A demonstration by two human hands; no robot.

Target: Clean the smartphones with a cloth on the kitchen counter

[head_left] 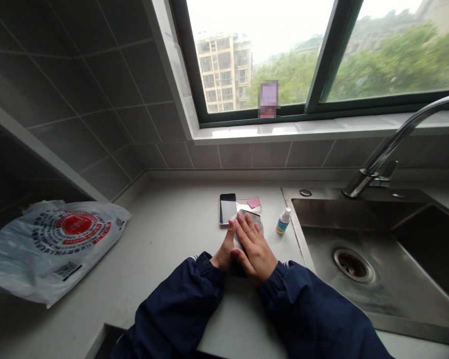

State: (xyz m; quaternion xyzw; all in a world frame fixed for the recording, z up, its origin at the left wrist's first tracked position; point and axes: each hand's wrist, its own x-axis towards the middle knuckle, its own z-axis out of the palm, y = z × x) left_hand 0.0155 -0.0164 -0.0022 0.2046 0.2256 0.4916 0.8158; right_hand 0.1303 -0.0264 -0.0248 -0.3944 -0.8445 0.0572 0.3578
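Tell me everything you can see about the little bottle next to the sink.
The bottle is small, white and looks plastic, with a narrow white cap on top and a label showing blue and some yellow; its print is too small to read. It appears to stand upright on the pale counter, just left of the sink. The right hand is nearby but doesn't touch it.

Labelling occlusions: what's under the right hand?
Pale, cloth-like material and part of a dark, flat object show around the right hand; whatever its palm and fingers cover is hidden.
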